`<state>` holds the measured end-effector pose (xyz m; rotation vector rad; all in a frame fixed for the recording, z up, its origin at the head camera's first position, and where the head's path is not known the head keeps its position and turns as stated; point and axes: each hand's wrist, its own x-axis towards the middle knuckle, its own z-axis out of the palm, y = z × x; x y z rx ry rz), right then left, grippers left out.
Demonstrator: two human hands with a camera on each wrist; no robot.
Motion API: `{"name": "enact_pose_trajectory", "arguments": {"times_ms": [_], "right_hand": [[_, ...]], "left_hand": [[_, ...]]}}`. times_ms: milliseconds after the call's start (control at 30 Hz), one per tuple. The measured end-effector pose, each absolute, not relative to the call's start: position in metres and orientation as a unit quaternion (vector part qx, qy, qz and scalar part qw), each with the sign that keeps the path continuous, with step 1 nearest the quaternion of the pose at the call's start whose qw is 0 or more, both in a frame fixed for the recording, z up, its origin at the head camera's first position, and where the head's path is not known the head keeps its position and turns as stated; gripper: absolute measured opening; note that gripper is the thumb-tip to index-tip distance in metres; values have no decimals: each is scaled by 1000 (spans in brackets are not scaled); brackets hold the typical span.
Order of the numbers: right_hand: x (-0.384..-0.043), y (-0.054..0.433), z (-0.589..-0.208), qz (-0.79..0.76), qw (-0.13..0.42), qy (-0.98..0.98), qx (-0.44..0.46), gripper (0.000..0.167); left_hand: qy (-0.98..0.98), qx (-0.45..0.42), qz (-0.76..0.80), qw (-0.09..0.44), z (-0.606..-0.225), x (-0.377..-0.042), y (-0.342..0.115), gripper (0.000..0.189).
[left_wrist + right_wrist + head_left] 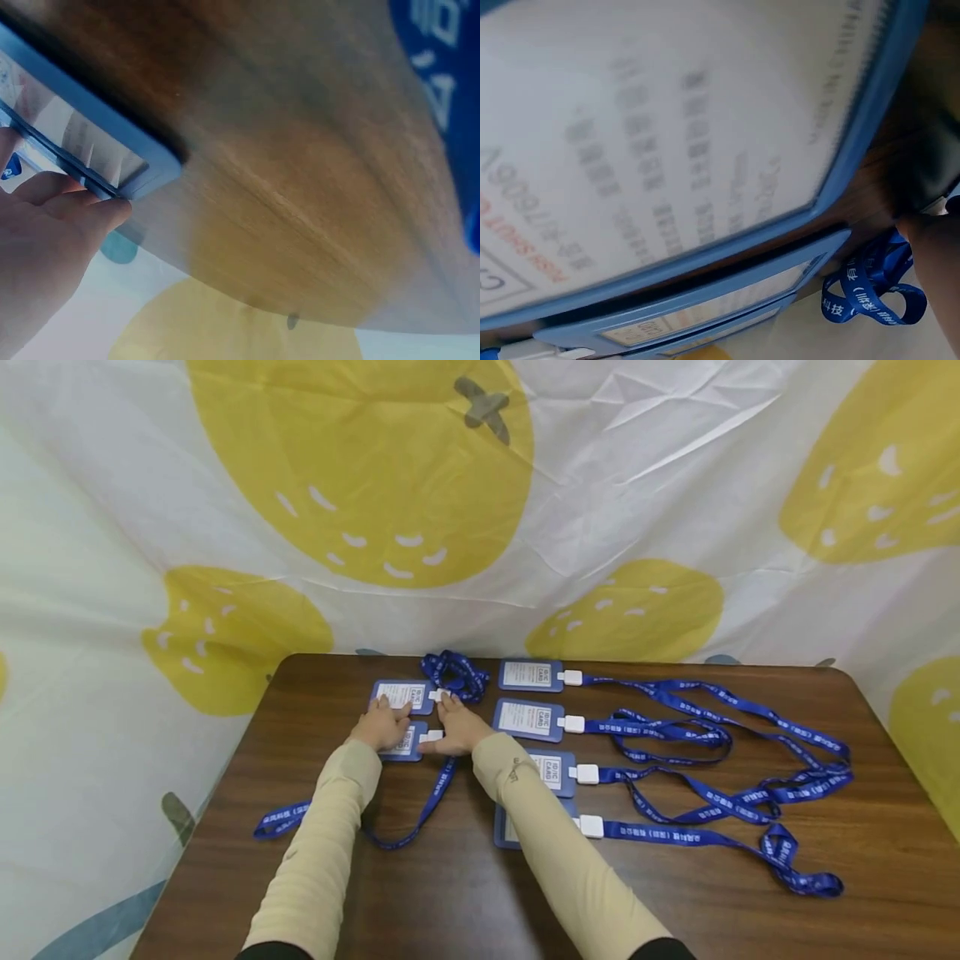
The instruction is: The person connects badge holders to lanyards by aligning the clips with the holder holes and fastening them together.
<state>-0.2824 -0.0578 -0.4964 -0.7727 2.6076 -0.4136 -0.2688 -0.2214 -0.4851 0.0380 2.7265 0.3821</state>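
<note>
Two blue-framed ID card holders lie one behind the other on the table's left half, the far holder (401,693) and the near holder (408,743). My left hand (380,724) rests over their left ends, partly covering both cards. In the left wrist view, its fingertips (112,210) touch a holder's edge. My right hand (459,728) spreads at their right ends, forefinger by the far white clip (439,695), thumb by the near clip (431,737). A bunched blue lanyard (453,675) lies behind it; another lanyard (420,827) trails toward the front left.
Several more card holders (528,718) form a column on the right, their blue lanyards (697,837) stretched rightward in loose loops. My right sleeve (555,852) passes over the nearest ones. A fruit-patterned cloth (450,618) hangs behind the brown table (750,918).
</note>
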Motion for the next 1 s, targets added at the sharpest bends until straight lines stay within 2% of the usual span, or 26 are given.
{"name": "enact_pose_trajectory", "arguments": {"times_ms": [567,767,1000], "right_hand": [[-286,-49,-500,-141,203,931,-269,85],[-295,-41,-504,-139,185,931,-284,79],[-305,-27,-483,-184,159,931,-273,65]], "left_hand": [[977,11,116,177,-491,-273,-214,45],[982,15,126,137,-495,-278,-210,40],[987,21,133,93,-491,-283,-207,40]]}}
